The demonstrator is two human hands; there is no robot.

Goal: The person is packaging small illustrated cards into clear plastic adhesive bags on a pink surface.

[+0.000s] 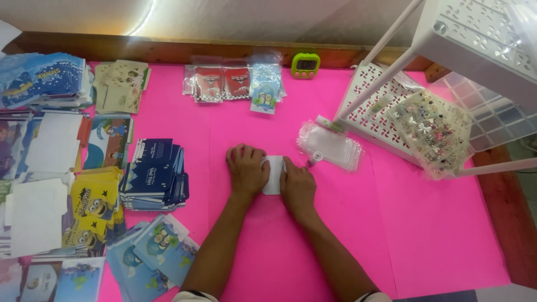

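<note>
White card [273,174] | both hands, left [245,169], right [298,184], press it flat | clear box [434,131] holds beads

Two bare forearms ran up from the bottom centre of the frame, uncovered from wrist to near the elbow. The left hand [246,169] and the right hand [297,185] wore no gloves, rings, watch or bracelets that could be made out. At the bottom edge, a pale, light-coloured sleeve hem showed on each arm, its fabric otherwise hidden.
</note>
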